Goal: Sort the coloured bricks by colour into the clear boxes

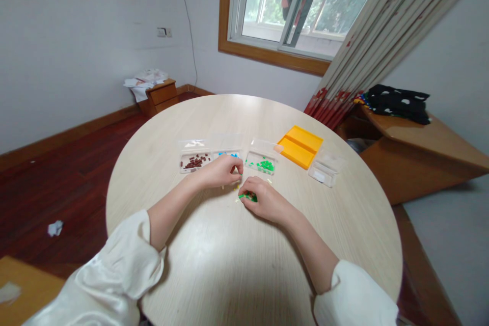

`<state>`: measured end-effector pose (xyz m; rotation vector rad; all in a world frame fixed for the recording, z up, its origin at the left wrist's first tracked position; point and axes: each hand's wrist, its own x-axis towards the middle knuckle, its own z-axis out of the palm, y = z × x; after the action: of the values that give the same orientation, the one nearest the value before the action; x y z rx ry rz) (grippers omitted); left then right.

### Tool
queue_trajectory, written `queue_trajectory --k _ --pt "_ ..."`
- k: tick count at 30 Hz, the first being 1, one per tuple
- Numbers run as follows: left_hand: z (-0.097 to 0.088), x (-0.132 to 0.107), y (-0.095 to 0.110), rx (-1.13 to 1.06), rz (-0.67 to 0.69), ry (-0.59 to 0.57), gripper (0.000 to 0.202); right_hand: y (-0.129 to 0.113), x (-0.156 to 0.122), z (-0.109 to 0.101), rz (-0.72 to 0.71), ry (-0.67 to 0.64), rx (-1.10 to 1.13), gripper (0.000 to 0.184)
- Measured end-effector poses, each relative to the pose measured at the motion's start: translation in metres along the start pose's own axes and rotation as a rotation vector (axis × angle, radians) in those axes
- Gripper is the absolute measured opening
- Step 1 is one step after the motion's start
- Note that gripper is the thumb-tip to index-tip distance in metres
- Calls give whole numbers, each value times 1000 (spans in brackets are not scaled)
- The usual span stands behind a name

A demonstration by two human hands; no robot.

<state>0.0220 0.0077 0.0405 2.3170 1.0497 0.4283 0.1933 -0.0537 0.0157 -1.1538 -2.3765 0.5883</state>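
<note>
My right hand (263, 198) is curled around a small green toy-brick build (249, 196), low over the table. Red or brown bits show in it, but my fingers cover most of it. Just beyond and to the left, my left hand (225, 170) has thumb and fingertips pinched together; whatever they hold is too small to make out. A few tiny yellow and cream bricks (237, 188) lie on the tabletop between and beside the hands. Behind my left hand, a clear box with blue bricks (229, 155) is partly hidden.
On the round table (214, 265), a clear box holds brown bricks (195, 162) and another holds green bricks (265, 165). Farther right are an open yellow case (300, 146) and a clear box (322, 175) with something white inside. A curtain (367, 46) hangs behind.
</note>
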Motion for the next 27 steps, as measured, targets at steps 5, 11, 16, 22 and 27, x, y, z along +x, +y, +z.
queue_trajectory --k 5,11,16,22,27 --pt "1 0 0 -105 0 173 12 1 -1 1 -15 -11 -51 17" --pt "3 3 -8 -187 -22 304 10 -2 -4 -2 -47 7 -97 10" --pt "4 5 -11 -195 -17 313 12 -1 -4 -3 38 123 14 10" --pt "5 5 -10 -165 -15 295 13 11 -1 -6 88 355 113 11" --pt "7 6 -11 -135 -6 258 15 28 1 -11 147 631 68 15"
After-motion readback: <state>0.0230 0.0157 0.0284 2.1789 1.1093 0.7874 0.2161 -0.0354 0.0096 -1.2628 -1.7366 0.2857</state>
